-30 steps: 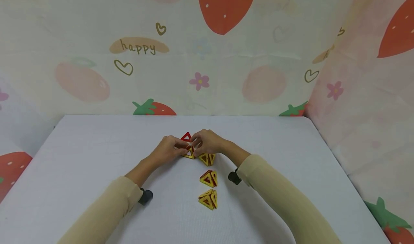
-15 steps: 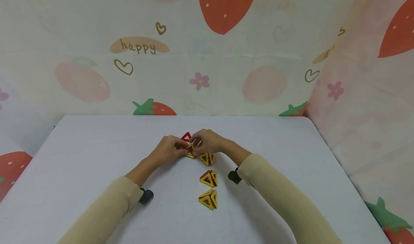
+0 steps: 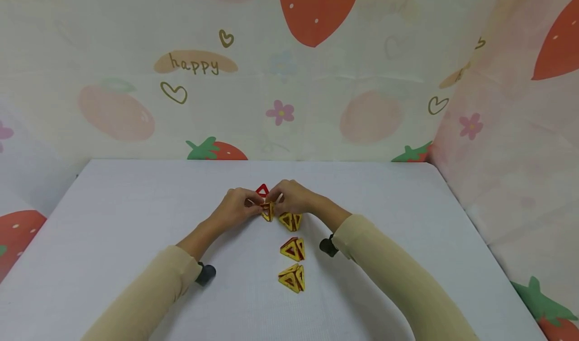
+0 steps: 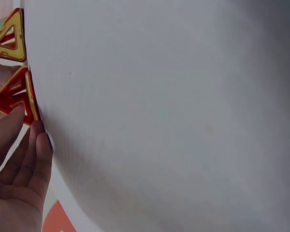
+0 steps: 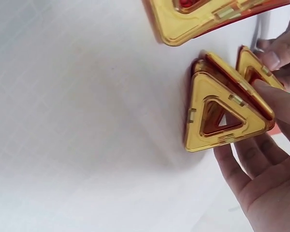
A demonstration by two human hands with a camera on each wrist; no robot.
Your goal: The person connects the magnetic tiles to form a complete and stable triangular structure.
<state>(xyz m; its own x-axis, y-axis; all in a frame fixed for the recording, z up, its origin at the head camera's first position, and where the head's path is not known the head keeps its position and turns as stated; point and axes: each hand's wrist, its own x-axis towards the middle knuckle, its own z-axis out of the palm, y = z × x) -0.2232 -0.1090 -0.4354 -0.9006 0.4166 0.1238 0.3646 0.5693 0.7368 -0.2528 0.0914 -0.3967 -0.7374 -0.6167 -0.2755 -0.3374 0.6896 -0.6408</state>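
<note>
Near the middle of the table, my two hands meet over a small group of red and yellow triangular magnetic tiles [image 3: 268, 212]. My left hand [image 3: 232, 209] pinches them from the left between thumb and fingers; in the left wrist view the red tile [image 4: 9, 100] sits against the thumb, beside a yellow-edged one. From the right, my right hand [image 3: 293, 197] curls its thumb and fingers to the same tiles. A finished-looking yellow pyramid [image 5: 220, 113] stands just in front of the right fingers, which partly hide behind it. Behind the hands lies a flat red triangular tile [image 3: 262, 189].
Two more red and yellow tile pyramids stand in a line toward the front, a middle pyramid [image 3: 293, 249] and a nearer pyramid [image 3: 292, 278]. A white cloth covers the table [image 3: 135, 195], with a strawberry-printed curtain [image 3: 316, 95] behind it.
The held tiles have turned and drawn together, now looking narrower and more upright from the head view. The left fingers have shifted slightly right; the right hand has barely moved.
</note>
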